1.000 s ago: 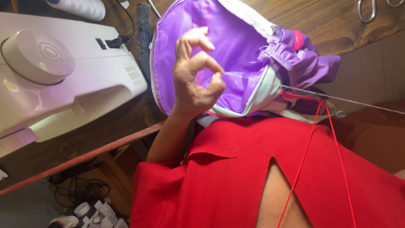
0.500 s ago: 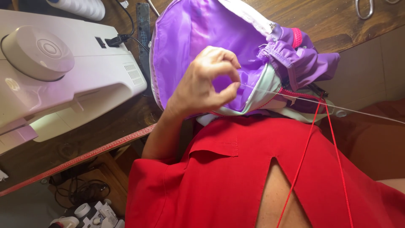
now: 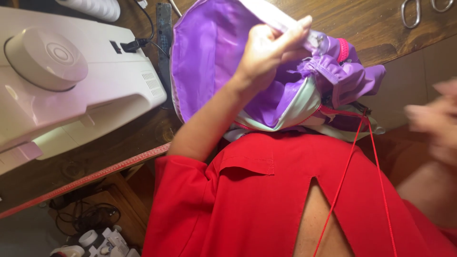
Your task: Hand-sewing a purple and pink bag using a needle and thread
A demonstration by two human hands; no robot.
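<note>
Roughly, per item:

Left hand: left hand at upper centre, fingers curled and pinching the upper edge of the purple bag; forearm runs down-left to the red sleeve.
Right hand: right hand at right edge, blurred; can't tell whether it grips anything.
Bag position: upper centre, lying on the wooden table and hanging over its near edge onto the red shirt.
Bag orientation: opening faces the camera, lining exposed; long axis runs roughly upper left to lower right, bunched end at right.
Bag material: thin shiny purple fabric, smooth across the wide panel, gathered into folds at right; pale mint panel underneath; pink zipper at the right end.
Thread: red thread, two strands, drops from the bag's lower right corner to the bottom edge, crossing the shirt.
Edges: table's near edge runs diagonally from lower left towards centre, with a red tape measure lying along it.
Free room: bare wood to the right of the bag, up to the metal rings at the top right; left side tight.
Left neighbour: white sewing machine, hard smooth plastic, round dial on top, fills upper left, just beside the bag.
Cable: black cable and plug in the gap between the machine and the bag.
</note>
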